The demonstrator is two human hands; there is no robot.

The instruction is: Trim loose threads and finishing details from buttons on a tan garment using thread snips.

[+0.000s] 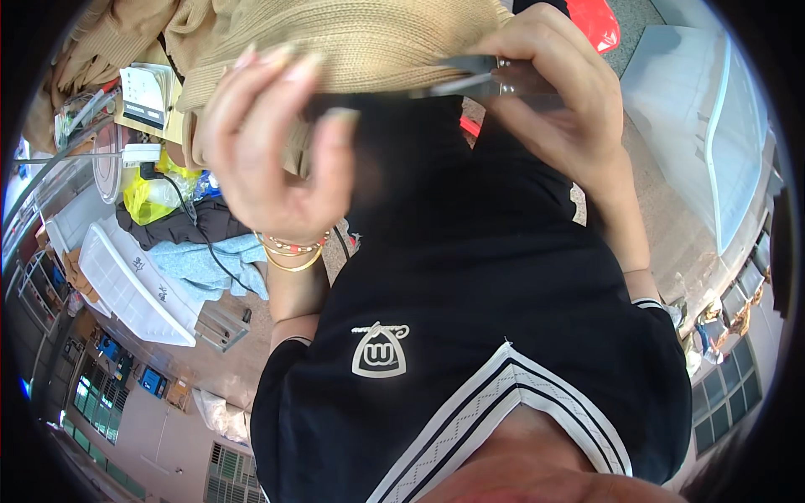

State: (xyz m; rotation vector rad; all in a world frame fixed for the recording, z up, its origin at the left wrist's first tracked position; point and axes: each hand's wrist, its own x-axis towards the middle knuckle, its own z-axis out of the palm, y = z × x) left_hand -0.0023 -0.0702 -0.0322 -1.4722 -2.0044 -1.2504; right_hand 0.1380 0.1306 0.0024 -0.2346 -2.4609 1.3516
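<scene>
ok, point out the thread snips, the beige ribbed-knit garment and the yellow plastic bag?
Thread snips point(480, 83): head view, on the lower blade, motion-blurred.
Beige ribbed-knit garment point(352, 42): head view, on its ribbed fabric.
Yellow plastic bag point(142, 206): head view, on its crumpled lower part.

"What is the right hand doing?"
"It's gripping metal snips, blades pointing left, near the tan knit fabric."
"And the left hand?"
"It's hovering in a blur, fingers spreading by the fabric's edge; whether they're touching, I'm not telling for certain."
</scene>
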